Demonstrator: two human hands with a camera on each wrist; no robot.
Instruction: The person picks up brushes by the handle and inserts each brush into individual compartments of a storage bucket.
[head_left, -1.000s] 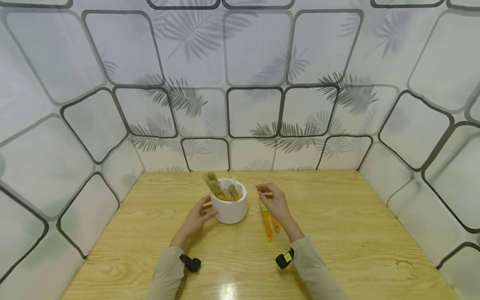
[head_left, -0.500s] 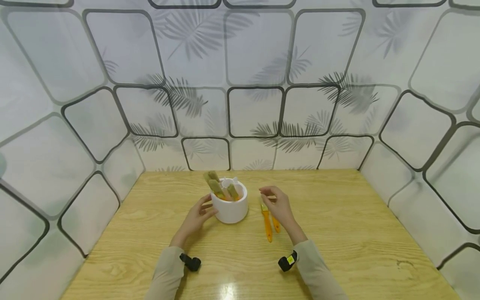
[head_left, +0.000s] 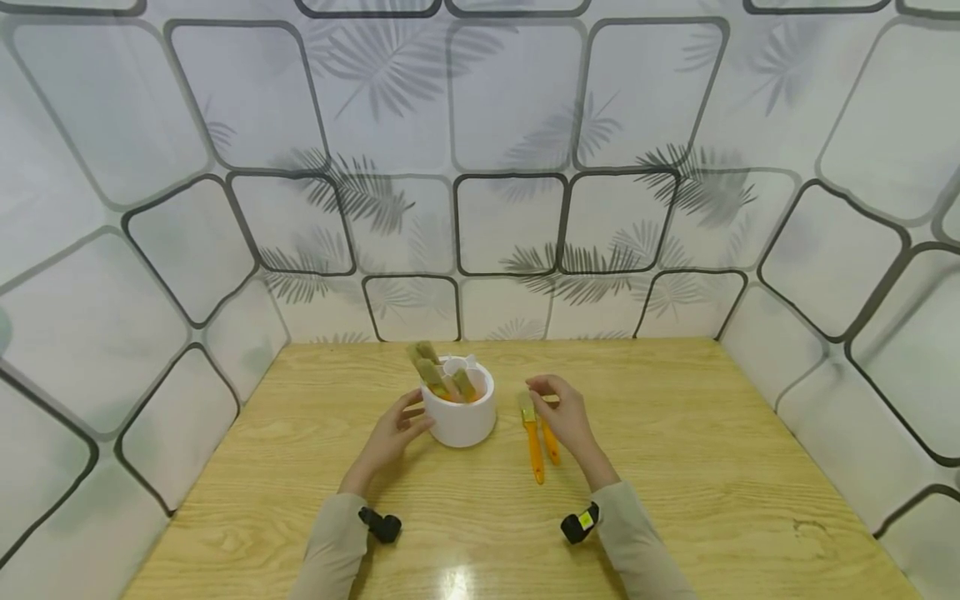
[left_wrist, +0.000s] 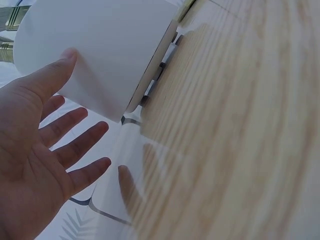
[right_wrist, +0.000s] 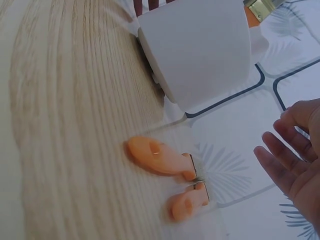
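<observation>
A round white container (head_left: 461, 427) holds several paintbrushes (head_left: 431, 373), bristles up. My left hand (head_left: 390, 433) is at its left side, fingers spread; in the left wrist view the thumb (left_wrist: 52, 75) lies against the container's wall. Two orange-handled paintbrushes lie on the table to the right of the container, the longer-looking one (head_left: 535, 450) on the left and another (head_left: 552, 446) partly hidden by my right hand (head_left: 564, 414). That hand hovers over their bristle ends, its fingers loosely bent with nothing between them in the right wrist view.
The wood-grain table (head_left: 675, 467) is bounded by a patterned covering (head_left: 510, 308) at the back and both sides. Inside the container, white pieces (head_left: 457, 364) show beside the brushes. Each wrist carries a black camera (head_left: 381, 527).
My right hand has moved slightly right, away from the container, uncovering more of the left loose brush's bristles. The left hand, the container and the brushes have stayed in place.
</observation>
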